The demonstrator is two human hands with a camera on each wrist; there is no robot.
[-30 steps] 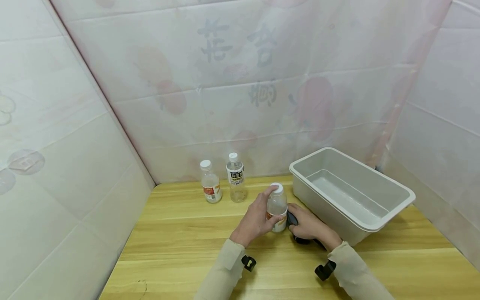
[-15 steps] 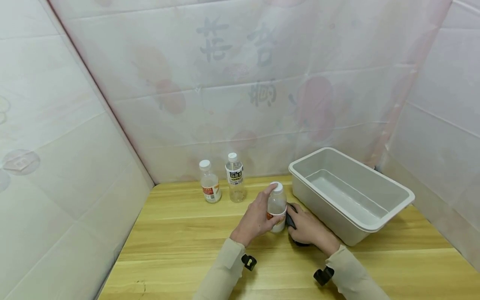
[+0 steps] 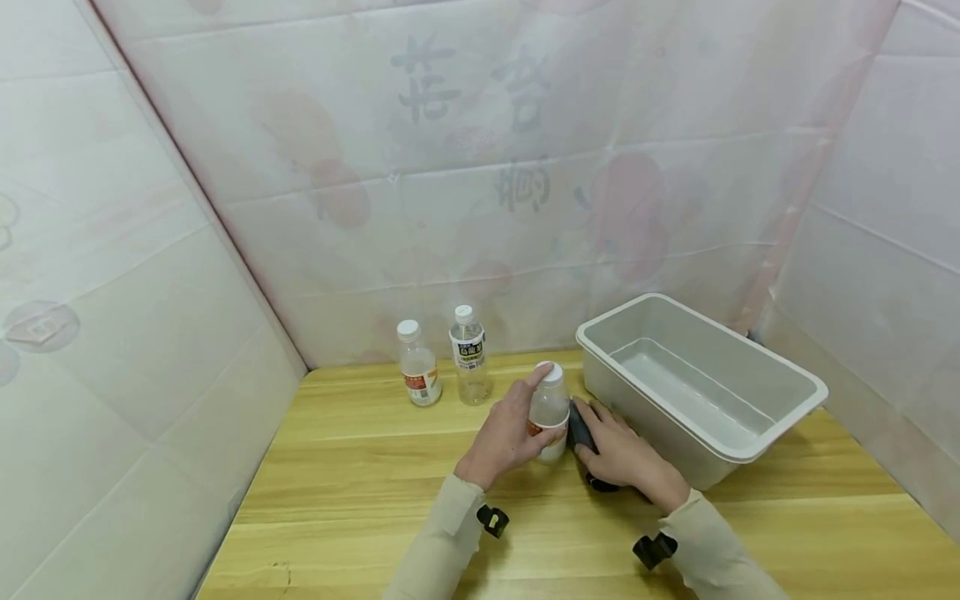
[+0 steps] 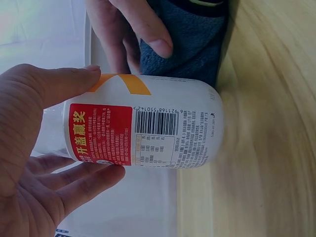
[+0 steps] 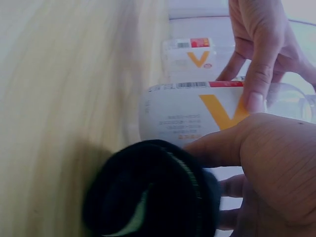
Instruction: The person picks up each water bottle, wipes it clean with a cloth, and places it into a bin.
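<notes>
A small clear bottle [image 3: 550, 407] with a white cap and a red-and-orange label stands on the wooden table [image 3: 360, 467]. My left hand [image 3: 525, 417] grips it round the body, with the forefinger up by the cap. In the left wrist view the bottle [image 4: 148, 128] lies between thumb and fingers. My right hand [image 3: 603, 437] holds a dark blue cloth [image 3: 579, 427] against the bottle's right side. The right wrist view shows the cloth [image 5: 148, 192] bunched under my right hand [image 5: 266, 163], touching the bottle [image 5: 192, 116].
A grey plastic tub [image 3: 780, 421], with nothing visible inside, stands just right of my hands. Two more capped bottles [image 3: 418, 375] [image 3: 468, 354] stand at the back near the wall. Covered walls close in the left, the back and the right.
Both hands and the bottle have shifted slightly left and away. The right hand has brought the cloth closer against the bottle.
</notes>
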